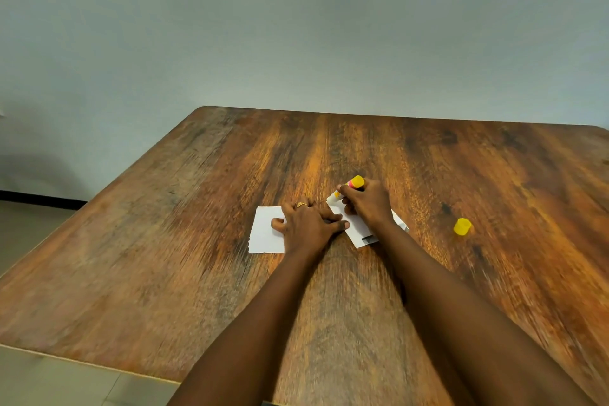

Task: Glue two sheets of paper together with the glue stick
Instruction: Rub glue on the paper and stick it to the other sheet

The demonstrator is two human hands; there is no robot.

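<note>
Two small white paper sheets lie on the wooden table (197,241). The left sheet (265,231) lies flat under my left hand (308,224), whose fingers are spread; its thumb reaches onto the right sheet (357,226). My right hand (365,204) grips an uncapped glue stick (346,189), white with a yellow and pink end. The stick is tilted, and its tip touches the far left corner of the right sheet. Much of the right sheet is hidden under my right hand and wrist.
The glue stick's yellow cap (462,226) lies on the table to the right of the papers, apart from them. The table's left edge runs diagonally, with tiled floor (29,227) beyond it. A plain wall stands behind the far edge.
</note>
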